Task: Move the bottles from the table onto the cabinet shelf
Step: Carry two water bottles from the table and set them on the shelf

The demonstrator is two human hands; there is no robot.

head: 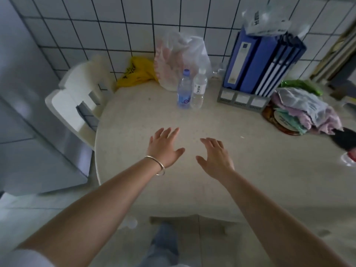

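Closest to us, both bare forearms reach forward over the round beige table (250, 170). Our left hand (164, 146), with a silver bangle (157, 163) at the wrist, hangs above the tabletop with fingers spread and relaxed, grasping nothing. Our right hand (214, 156) is beside it, a little apart, palm down, fingers likewise loose and empty.

Farther on, well beyond both hands, the two bottles stand upright side by side on the table, just about touching: a blue-labelled water bottle (184, 89) with a blue cap on the left, and a clear bottle with a white cap (199, 88) on the right.

To their right a grey file rack (240, 99) holds blue binders (256, 60), with a crumpled plastic bag (265, 18) on top. Near the table's right edge lies a heap of pastel cloths under plastic (306, 110).

Behind the bottles a translucent bag (179, 54) and a yellow bag (137, 72) sit against the white tiled wall (96, 26). A white chair (77, 97) stands at the table's left.
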